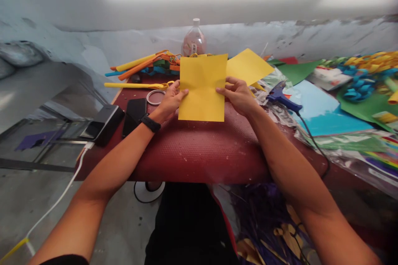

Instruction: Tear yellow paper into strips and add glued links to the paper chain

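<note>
1. The left hand (172,98) and right hand (239,94) pinch the sheet (202,91) by its opposite side edges.
2. The sheet is over the tabletop (192,149).
3. Left of the sheet lie a ring (148,100) and, farther out, a phone (134,116).
4. Right of it: a glue gun (284,98).
5. Behind it: a bottle (194,41).

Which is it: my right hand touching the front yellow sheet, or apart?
Touching: the head view shows the right hand pinching the front yellow sheet, thumb over its edge.
</note>
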